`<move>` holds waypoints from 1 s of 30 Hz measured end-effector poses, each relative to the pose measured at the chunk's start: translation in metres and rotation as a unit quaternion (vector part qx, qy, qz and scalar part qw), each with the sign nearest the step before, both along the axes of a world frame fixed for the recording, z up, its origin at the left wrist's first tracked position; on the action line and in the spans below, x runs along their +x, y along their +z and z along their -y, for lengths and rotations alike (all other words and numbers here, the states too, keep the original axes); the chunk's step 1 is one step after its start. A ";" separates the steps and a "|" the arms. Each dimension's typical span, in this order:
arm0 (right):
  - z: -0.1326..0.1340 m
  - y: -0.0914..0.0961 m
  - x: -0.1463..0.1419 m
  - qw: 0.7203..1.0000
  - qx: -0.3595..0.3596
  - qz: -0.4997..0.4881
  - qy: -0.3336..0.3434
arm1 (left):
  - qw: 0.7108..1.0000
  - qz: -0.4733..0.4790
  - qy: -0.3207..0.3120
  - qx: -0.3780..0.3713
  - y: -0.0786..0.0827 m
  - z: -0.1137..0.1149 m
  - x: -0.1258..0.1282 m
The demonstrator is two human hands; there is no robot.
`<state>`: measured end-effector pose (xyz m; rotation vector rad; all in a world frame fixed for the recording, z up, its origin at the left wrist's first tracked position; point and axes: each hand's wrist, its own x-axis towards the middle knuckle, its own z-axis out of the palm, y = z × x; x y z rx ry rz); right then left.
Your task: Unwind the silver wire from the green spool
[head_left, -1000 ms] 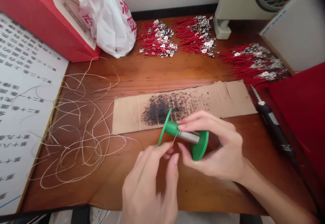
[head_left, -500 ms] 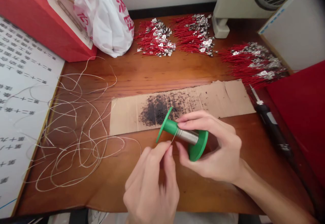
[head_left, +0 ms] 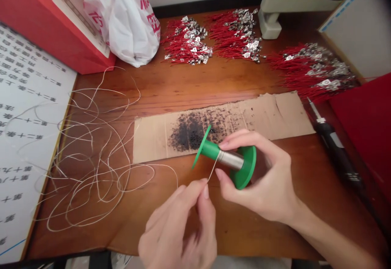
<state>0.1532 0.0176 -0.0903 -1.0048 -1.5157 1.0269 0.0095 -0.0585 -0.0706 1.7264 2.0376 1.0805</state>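
Note:
My right hand [head_left: 264, 179] grips a green plastic spool [head_left: 227, 161] wound with silvery solder wire, holding it on its side above the wooden table [head_left: 195, 86]. My left hand [head_left: 180, 226] pinches the thin wire end [head_left: 212, 172] that runs from the spool, thumb and forefinger pressed together just left of my right thumb. A long tangle of loose pale wire [head_left: 94, 151] sprawls over the table to the left.
A cardboard strip [head_left: 269, 116] with a black scorched patch lies behind the spool. A soldering iron [head_left: 334, 147] rests at the right. Three heaps of red leads with metal tabs [head_left: 235, 35] lie at the back. A red box [head_left: 61, 29], white bag [head_left: 128, 16] and printed sheet [head_left: 24, 138] stand left.
My left hand has drawn back toward me, pulling a short length of wire off the spool. My right hand with the spool has shifted slightly right.

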 end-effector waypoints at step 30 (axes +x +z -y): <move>0.003 0.009 -0.003 0.997 -0.062 -0.037 -0.019 | 0.963 0.257 0.008 -0.084 0.001 0.002 0.014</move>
